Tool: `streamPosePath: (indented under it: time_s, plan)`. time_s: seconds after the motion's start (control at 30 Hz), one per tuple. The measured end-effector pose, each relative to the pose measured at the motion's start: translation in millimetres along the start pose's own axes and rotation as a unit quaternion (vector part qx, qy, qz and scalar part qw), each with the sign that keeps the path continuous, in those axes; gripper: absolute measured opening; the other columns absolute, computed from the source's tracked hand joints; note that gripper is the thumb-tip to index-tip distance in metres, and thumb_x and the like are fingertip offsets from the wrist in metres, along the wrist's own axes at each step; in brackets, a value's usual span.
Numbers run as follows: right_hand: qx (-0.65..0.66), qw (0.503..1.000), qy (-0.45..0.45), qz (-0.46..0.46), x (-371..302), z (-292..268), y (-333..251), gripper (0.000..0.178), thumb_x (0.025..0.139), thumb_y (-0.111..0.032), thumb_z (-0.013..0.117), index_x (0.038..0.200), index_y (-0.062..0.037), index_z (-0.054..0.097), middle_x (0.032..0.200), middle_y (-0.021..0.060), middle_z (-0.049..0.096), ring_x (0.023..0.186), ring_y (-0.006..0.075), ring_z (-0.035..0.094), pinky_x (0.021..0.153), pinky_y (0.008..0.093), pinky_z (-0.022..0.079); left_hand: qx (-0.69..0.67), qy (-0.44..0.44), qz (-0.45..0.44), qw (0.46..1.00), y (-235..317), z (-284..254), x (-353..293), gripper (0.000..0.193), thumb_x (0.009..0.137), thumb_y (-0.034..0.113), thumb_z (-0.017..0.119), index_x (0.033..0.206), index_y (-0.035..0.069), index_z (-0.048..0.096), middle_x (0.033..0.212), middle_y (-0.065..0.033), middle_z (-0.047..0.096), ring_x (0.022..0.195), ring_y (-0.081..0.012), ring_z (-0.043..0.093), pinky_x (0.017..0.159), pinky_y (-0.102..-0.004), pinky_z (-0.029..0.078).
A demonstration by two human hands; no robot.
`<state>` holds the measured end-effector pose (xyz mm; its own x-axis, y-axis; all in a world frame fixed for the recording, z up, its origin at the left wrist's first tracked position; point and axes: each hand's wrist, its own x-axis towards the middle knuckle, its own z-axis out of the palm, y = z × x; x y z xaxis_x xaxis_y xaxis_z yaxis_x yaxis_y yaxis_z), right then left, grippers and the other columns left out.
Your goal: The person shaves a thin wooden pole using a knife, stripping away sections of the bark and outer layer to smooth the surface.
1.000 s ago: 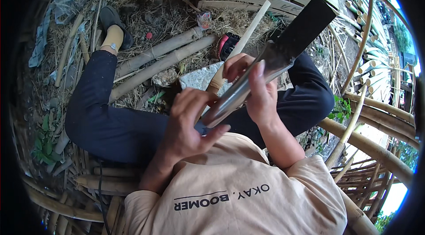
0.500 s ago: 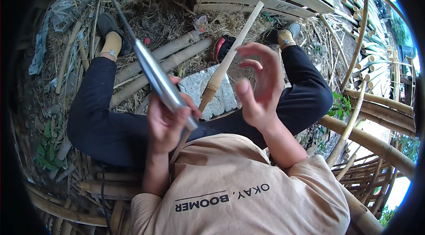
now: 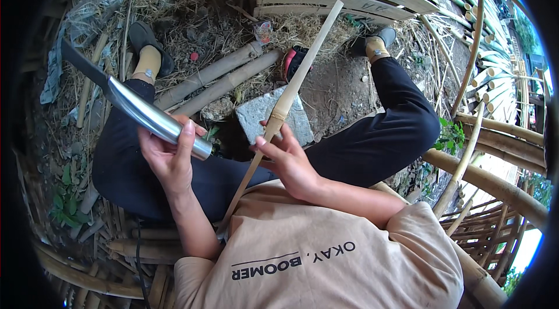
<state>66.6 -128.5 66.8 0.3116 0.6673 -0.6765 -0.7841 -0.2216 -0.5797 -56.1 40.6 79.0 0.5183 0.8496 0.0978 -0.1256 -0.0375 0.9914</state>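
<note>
"Two hands busy! Left hand (image 3: 169,160) grips the knife (image 3: 129,99) by its silvery handle (image 3: 156,122), dark blade (image 3: 85,63) angling up-left beyond it."
"And the right hand (image 3: 289,164)?"
"Closed round a bamboo strip (image 3: 287,99), which runs above and below it. Stone block (image 3: 247,119) just beyond."
"Any writing?"
"Dark lettering (image 3: 286,266), upside down, across the beige shirt (image 3: 372,268) below both hands."

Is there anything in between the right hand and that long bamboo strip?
No, nothing visible is in the way: the right hand is around the bamboo strip. The knife is off to the left, in the left hand.
</note>
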Motion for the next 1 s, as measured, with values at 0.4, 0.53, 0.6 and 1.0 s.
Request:
streamPosePath:
  time_s: [0.4, 0.53, 0.6, 1.0]
  plan:
    - [0.136, 0.984, -0.114, -0.010, 20.5, 22.1, -21.8, 0.032, 0.106, -0.050, 0.042, 0.124, -0.0244, 0.038, 0.077, -0.0026, 0.033, 0.063, 0.0085, 0.034, 0.056, 0.0244, 0.034, -0.101, -0.003, -0.047, 0.994, 3.4, -2.5, 5.0, 0.041, 0.094, 0.007, 0.069, 0.124, 0.003, 0.041, 0.083, -0.0087, 0.058, 0.050, -0.0065, 0.048, 0.044, -0.0206, 0.041]
    - [0.138, 0.976, -0.114, -0.126, 36.6, 8.7, -42.1, 0.040, 0.106, -0.057, 0.034, 0.130, -0.0265, 0.037, 0.081, -0.0015, 0.038, 0.057, 0.0082, 0.036, 0.047, 0.0223, 0.029, -0.152, -0.026, -0.029, 0.988, 10.2, -3.9, 3.7, 0.064, 0.100, 0.039, 0.061, 0.141, -0.002, 0.034, 0.079, -0.0074, 0.053, 0.046, -0.0059, 0.044, 0.039, -0.0201, 0.038]
    - [0.111, 0.981, -0.074, -0.142, 37.3, 8.5, -48.8, 0.040, 0.105, -0.057, 0.034, 0.132, -0.0271, 0.036, 0.084, -0.0008, 0.039, 0.060, 0.0086, 0.038, 0.048, 0.0236, 0.032, -0.183, -0.029, -0.009, 0.983, 15.7, -2.8, 6.9, 0.068, 0.102, 0.046, 0.055, 0.143, -0.003, 0.031, 0.080, -0.0080, 0.052, 0.048, -0.0076, 0.045, 0.041, -0.0208, 0.040]
    - [0.058, 0.979, -0.131, -0.143, 67.7, -23.8, -49.5, 0.048, 0.108, -0.042, 0.041, 0.142, -0.0081, 0.044, 0.088, 0.0033, 0.051, 0.082, 0.0164, 0.055, 0.075, 0.0359, 0.054, 0.018, -0.046, 0.006, 0.999, 29.1, 9.0, 35.5, 0.031, 0.090, -0.006, 0.064, 0.113, 0.000, 0.044, 0.084, -0.0135, 0.066, 0.068, -0.0118, 0.060, 0.065, -0.0268, 0.051]
